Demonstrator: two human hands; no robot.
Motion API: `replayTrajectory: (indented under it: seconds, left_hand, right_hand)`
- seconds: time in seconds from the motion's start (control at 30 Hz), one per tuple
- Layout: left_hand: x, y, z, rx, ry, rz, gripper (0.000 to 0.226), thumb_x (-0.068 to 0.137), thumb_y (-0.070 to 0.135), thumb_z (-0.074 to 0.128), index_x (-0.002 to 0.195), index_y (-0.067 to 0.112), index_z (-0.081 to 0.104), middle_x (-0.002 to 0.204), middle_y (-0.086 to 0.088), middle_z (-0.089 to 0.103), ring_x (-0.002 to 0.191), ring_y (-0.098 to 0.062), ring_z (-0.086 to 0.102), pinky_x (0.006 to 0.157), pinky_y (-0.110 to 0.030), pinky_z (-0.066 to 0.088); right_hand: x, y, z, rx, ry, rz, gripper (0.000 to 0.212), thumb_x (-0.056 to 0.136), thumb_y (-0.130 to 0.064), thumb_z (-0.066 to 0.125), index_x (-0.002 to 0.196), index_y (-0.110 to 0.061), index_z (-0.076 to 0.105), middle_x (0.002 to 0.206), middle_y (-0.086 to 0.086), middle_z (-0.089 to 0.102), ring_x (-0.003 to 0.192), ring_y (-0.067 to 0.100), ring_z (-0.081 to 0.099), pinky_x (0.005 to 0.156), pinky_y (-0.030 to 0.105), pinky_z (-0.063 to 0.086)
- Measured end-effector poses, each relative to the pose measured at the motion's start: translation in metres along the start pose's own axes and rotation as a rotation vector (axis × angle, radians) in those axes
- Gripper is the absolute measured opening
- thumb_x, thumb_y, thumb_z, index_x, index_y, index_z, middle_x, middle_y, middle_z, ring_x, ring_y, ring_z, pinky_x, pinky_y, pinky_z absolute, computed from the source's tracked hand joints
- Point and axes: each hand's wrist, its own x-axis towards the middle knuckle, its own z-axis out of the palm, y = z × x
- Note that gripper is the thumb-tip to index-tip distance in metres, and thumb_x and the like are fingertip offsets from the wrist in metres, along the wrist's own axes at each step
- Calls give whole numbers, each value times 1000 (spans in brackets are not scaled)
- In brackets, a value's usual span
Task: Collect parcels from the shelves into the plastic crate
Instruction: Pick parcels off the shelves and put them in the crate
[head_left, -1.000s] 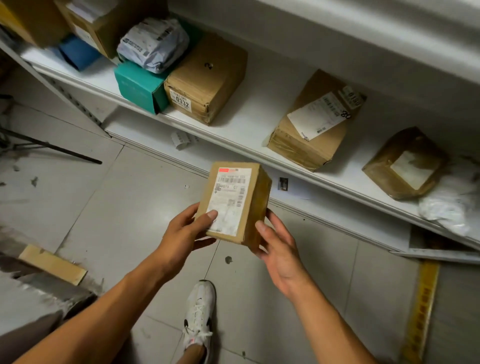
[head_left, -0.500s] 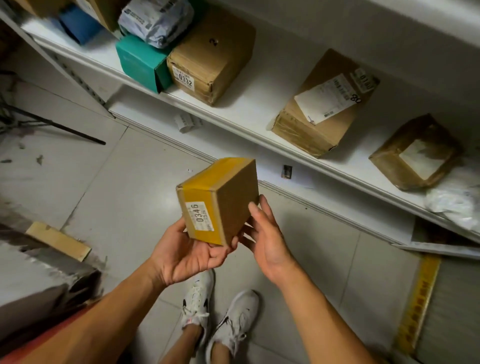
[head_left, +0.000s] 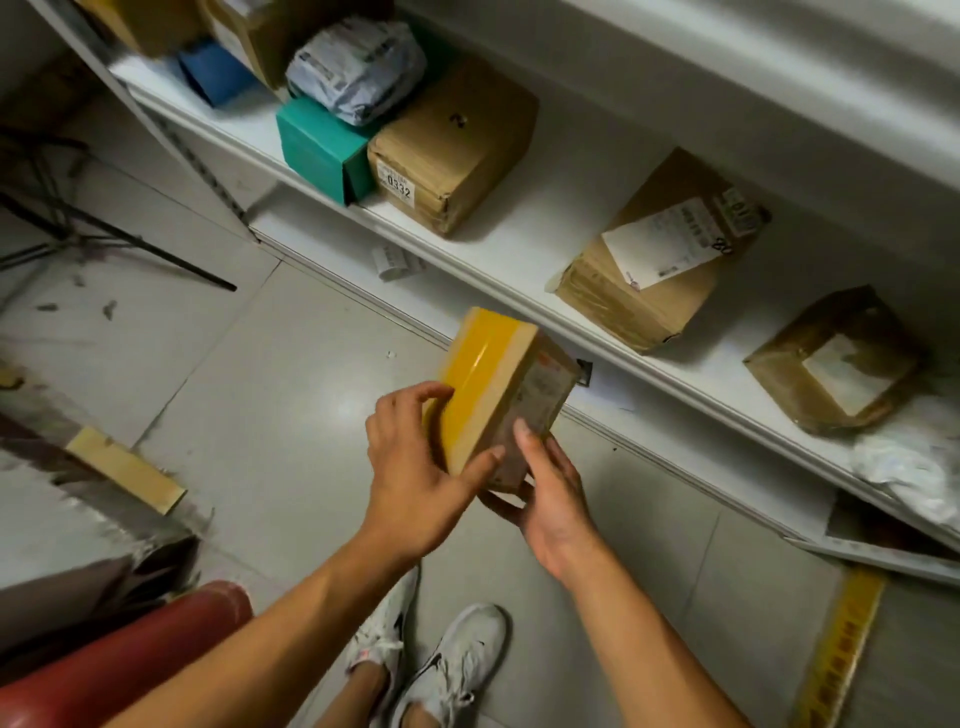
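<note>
I hold a small brown cardboard parcel with a strip of yellow tape (head_left: 498, 387) in both hands, above the grey tiled floor (head_left: 270, 395) and just in front of the white metal shelf (head_left: 524, 244). My left hand (head_left: 415, 478) wraps the taped side, fingers curled over the far edge and thumb pressed across the near corner. My right hand (head_left: 545, 488) cups the parcel from below and from the right, thumb lying up the labelled face, whose print is too blurred to read. The parcel is tilted, with its taped face turned up and to the left.

On the shelf beyond it sit other parcels: a brown cardboard box marked 0332 (head_left: 452, 140), touching a teal cardboard box (head_left: 319, 150) on its left, with a grey plastic mailer bag (head_left: 358, 67) lying on top of the teal one. Further left stands a blue box (head_left: 215, 73). To the right, well apart from the 0332 box, lies a flat brown cardboard box with a white shipping label (head_left: 660, 249), then a darker brown taped parcel (head_left: 836, 364), and at the frame's edge a white plastic bag (head_left: 914, 462).

My two white trainers (head_left: 431, 660) stand on the floor below the parcel. A red rounded rim (head_left: 130, 660) shows at the lower left corner; I cannot tell what it belongs to.
</note>
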Motion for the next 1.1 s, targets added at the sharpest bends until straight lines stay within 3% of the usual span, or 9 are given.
replayTrajectory:
  seconds: [0.13, 0.3, 0.4, 0.5, 0.6, 0.67, 0.87, 0.97, 1.1]
  left_hand:
    - [-15, 9, 12, 113, 44, 210, 68, 72, 57, 76, 126, 21, 53, 132, 0, 42, 122, -17, 37, 96, -37, 44]
    - [-5, 10, 7, -7, 53, 117, 60, 74, 62, 71, 122, 30, 55, 126, 9, 49, 117, -11, 46, 91, -22, 44]
    - [18, 16, -5, -141, 86, 20, 50, 77, 65, 64, 117, 35, 57, 115, 16, 58, 109, -9, 55, 80, -29, 53]
    - [44, 26, -13, -291, 32, 10, 45, 85, 63, 56, 118, 32, 61, 112, 18, 64, 106, -10, 61, 82, -36, 57]
    - [64, 37, -12, -419, 13, 50, 51, 92, 62, 38, 122, 26, 60, 115, 10, 64, 105, -9, 61, 85, -22, 50]
    - [77, 39, -10, -445, 44, -20, 53, 92, 62, 36, 124, 26, 58, 119, 8, 63, 104, -7, 62, 83, -16, 48]
    - [112, 14, 1, -450, -21, -359, 33, 100, 26, 60, 132, 20, 53, 125, -6, 62, 105, -22, 65, 88, -35, 54]
    - [128, 6, 1, -384, -4, -377, 47, 96, 24, 66, 139, 21, 47, 134, -9, 56, 113, -27, 61, 93, -39, 54]
    - [164, 9, -9, -102, 120, -198, 78, 86, 37, 77, 150, 24, 35, 151, -9, 33, 135, -31, 41, 113, -48, 42]
  right_hand:
    - [4, 7, -9, 267, -16, 105, 53, 91, -45, 64, 134, -15, 64, 133, 24, 61, 118, 31, 59, 112, 54, 39]
    - [4, 7, -12, 274, -92, 34, 67, 79, -35, 70, 139, -11, 54, 117, 15, 68, 105, 25, 66, 88, 40, 54]
    - [5, 1, -8, 228, -150, -48, 83, 71, -38, 82, 144, -15, 49, 134, 21, 62, 113, 33, 61, 84, 42, 55]
    - [5, -20, 6, 226, -22, -226, 74, 74, -41, 74, 142, -19, 53, 132, 9, 66, 104, 18, 65, 72, 28, 54]
    - [4, -50, 24, 244, 111, -416, 78, 76, -42, 73, 147, -23, 49, 126, -2, 70, 105, 15, 68, 71, 26, 55]
    - [4, -73, 32, 257, 226, -530, 83, 72, -44, 78, 148, -29, 47, 122, -7, 70, 111, 18, 68, 76, 27, 56]
    - [7, -129, 30, 464, 404, -550, 110, 67, -39, 83, 159, -26, 25, 132, -3, 58, 113, 14, 64, 105, 35, 52]
    - [3, -118, 25, 552, 393, -483, 89, 90, -29, 72, 160, -27, 16, 155, 7, 39, 89, 4, 69, 93, 26, 56]
    - [6, -54, 18, 507, 391, -332, 64, 94, -7, 66, 152, -10, 39, 139, 19, 58, 91, 12, 76, 95, 34, 58]
